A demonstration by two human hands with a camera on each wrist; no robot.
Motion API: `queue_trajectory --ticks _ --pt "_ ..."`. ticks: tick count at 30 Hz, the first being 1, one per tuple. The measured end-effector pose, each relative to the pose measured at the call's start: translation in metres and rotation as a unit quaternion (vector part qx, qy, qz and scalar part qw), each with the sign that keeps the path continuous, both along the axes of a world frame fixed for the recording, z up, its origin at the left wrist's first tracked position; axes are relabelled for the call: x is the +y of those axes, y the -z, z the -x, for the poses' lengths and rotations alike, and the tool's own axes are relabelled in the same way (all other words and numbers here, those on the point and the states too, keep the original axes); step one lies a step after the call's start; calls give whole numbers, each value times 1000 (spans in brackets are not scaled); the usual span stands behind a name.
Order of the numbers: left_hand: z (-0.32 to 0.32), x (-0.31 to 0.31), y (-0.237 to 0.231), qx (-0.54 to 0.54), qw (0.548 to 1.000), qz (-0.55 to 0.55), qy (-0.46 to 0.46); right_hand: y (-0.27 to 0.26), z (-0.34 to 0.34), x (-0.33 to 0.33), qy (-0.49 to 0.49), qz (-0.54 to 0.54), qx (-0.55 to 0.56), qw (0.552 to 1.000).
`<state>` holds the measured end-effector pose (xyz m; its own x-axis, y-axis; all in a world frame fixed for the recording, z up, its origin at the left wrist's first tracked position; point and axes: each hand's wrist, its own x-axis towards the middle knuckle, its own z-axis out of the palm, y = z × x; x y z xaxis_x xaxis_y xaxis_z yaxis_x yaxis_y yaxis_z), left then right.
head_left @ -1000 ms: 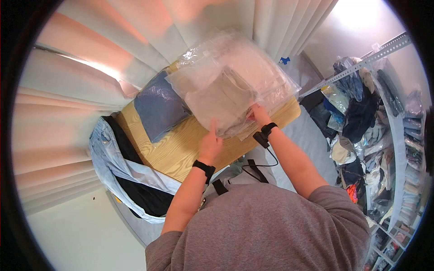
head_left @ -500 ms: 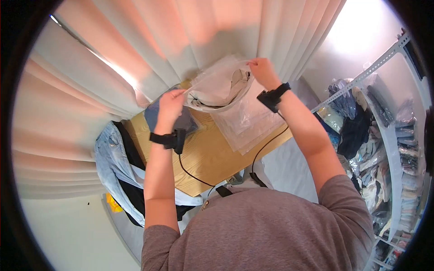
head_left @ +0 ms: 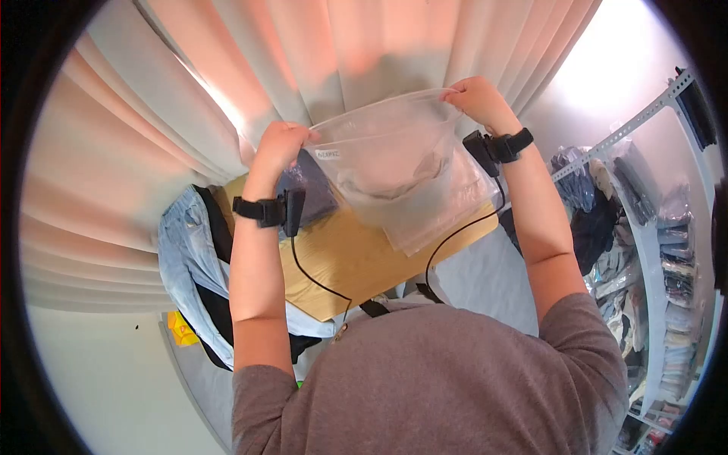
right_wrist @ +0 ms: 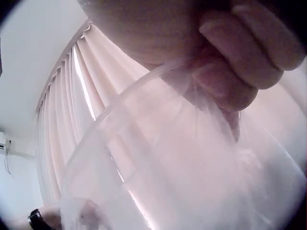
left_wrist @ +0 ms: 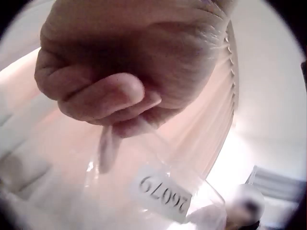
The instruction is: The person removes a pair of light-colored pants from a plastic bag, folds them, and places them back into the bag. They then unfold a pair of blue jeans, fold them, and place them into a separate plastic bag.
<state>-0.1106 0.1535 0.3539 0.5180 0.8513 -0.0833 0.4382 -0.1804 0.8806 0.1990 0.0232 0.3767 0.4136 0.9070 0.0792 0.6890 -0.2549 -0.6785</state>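
Observation:
A clear plastic bag (head_left: 379, 163) hangs between both hands above the table, its top edge stretched wide, with a light garment (head_left: 402, 182) low inside it. The left hand (head_left: 282, 144) pinches the bag's left corner; close up in the left wrist view, that hand (left_wrist: 124, 72) has curled fingers above a white label (left_wrist: 163, 194) reading 26079. At the opposite corner the right hand (head_left: 482, 102) grips the rim, and in the right wrist view its fingers (right_wrist: 230, 62) curl round the bunched film (right_wrist: 172, 143).
A dark blue bagged item (head_left: 309, 189) lies on the wooden table (head_left: 334, 265), with flat clear bags (head_left: 474, 193) at its right. Light-blue jeans (head_left: 182, 243) drape over the left end. Curtains (head_left: 364, 45) stand behind; a shelf rack (head_left: 652, 250) with bagged clothes is at right.
Both hands have risen from the table, lifting the bag off the stack and spreading its top edge. Since half a second ago they have moved farther apart and the bag hangs more upright.

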Motion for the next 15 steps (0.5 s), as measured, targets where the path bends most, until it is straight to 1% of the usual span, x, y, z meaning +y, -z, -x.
queue_trajectory --ticks 1,3,4,6,7,9,10,11,13,15 --pt "-2 -2 5 2 1000 8 2 8 -1 -4 2 8 2 1000" --pt "-6 -4 11 11 1000 -22 -19 18 -4 -7 14 -65 32 997" --pt "-6 -9 10 13 1000 -17 -18 13 1 -13 16 -60 34 998" --pt "3 -27 13 -69 988 -134 -39 7 12 -38 -3 -172 5 985" --pt "10 -39 12 -66 989 -126 -35 11 18 -52 2 -164 8 986" --pt "27 -63 12 -40 966 -252 42 19 30 -80 11 -250 -50 967" --pt "35 -71 27 -57 958 -271 81 31 31 -95 -14 -239 -101 966" --pt "43 -79 51 -74 947 -289 120 51 31 -110 -41 -228 -151 961" --pt "56 -100 110 -20 958 -239 159 115 27 -135 -78 -177 -159 968" --pt "64 -126 175 41 979 -115 165 181 39 -162 -69 -92 -42 992"
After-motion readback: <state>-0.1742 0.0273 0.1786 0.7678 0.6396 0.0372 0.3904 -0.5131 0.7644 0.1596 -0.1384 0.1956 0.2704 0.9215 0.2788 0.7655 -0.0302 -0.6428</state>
